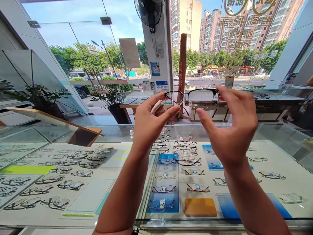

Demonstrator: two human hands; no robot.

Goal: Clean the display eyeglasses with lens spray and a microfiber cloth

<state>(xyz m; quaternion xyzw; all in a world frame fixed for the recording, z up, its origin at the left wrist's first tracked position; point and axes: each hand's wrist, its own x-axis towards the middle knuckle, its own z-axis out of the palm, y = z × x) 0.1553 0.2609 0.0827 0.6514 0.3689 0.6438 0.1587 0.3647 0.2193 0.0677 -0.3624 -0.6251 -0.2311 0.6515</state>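
Observation:
A pair of eyeglasses (201,89) with a dark upper rim and clear lenses is held up level above the glass counter. My left hand (153,119) is closed on its left side, with the thumb below the lens. Tucked in the curled fingers of that hand is a whitish, crumpled piece, probably cloth (158,107). My right hand (232,120) pinches the upper right corner of the frame near the hinge, its thumb apart and below the right lens. The temples hang behind and below the lenses.
Beneath my arms lies a glass display counter (133,225) holding rows of eyeglasses and an orange case (200,207). A wood-edged mirror or stand (83,135) rests on the left. Beyond are potted plants (117,101), a wooden post (183,65), a wall fan (149,13) and large windows.

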